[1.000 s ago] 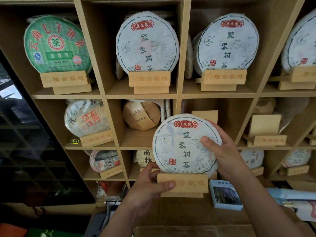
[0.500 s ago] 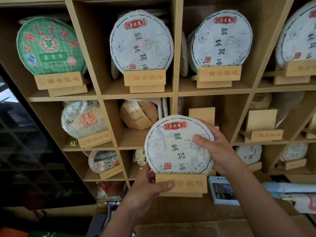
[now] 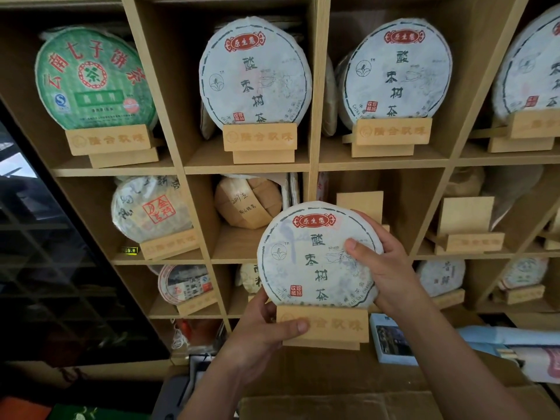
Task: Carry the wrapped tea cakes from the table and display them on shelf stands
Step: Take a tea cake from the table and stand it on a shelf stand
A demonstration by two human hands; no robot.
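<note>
Little had shifted since a second earlier: the left hand still gripped the wooden stand. Its white-wrapped tea cake, seated upright, was held by the right hand before the shelf.

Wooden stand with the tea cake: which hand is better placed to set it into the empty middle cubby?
Probably the left hand: it grips the wooden stand from below, bearing the load. The right hand only steadies the tea cake.
</note>
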